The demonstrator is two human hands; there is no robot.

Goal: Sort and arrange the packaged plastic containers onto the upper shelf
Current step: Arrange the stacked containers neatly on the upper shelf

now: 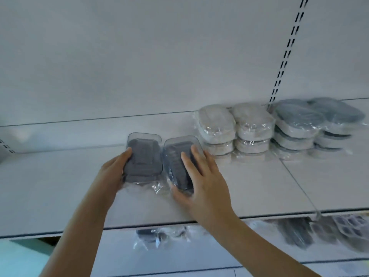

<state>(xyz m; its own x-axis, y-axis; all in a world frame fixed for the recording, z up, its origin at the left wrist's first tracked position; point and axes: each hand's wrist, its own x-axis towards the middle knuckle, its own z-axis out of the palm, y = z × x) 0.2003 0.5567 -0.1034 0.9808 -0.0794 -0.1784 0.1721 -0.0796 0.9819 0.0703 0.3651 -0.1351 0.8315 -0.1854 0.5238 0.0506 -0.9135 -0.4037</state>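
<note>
two dark packaged containers (142,158) (178,166) are gripped by the left hand (112,168) and right hand (201,176) on the upper shelf (259,186), left of the pale stacks (233,130); sliding them closer seems next.

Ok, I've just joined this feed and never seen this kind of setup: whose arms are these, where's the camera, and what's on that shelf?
There is no machine here: a person wears one camera on the head, looking forward at their own bare arms. The left hand grips one dark grey plastic-wrapped container, and the right hand curls over a second dark grey container beside it. Both sit on the white upper shelf. Further right on it stand stacks of pale grey wrapped containers, then stacks of blue-lidded containers. Below the shelf edge, more wrapped dark items show, too blurred to identify.
</note>
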